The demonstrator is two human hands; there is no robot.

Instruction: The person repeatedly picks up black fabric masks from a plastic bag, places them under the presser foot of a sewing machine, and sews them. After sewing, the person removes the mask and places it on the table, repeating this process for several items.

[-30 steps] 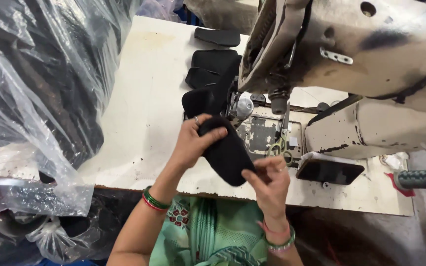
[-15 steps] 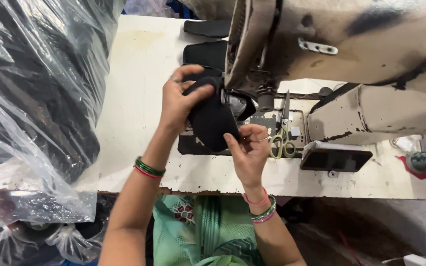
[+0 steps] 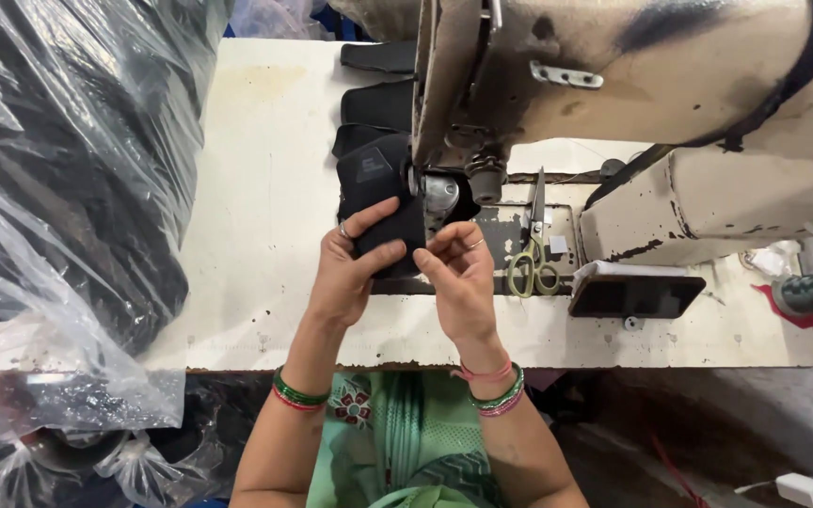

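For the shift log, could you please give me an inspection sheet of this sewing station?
Surface: white table, stained, chipped front edge.
Job's things: black fabric piece at the sewing machine head; more black pieces behind.
Clutter: scissors, dark tray.
Hands: left hand and right hand both pinch the piece with their fingers.
Cables: white cable on the floor.
Surroundings: plastic bags of dark material, left.

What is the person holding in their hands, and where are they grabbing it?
Both hands hold a black fabric piece by its near end: the left hand pinches the lower left edge, the right hand the lower right corner, beside the sewing machine.
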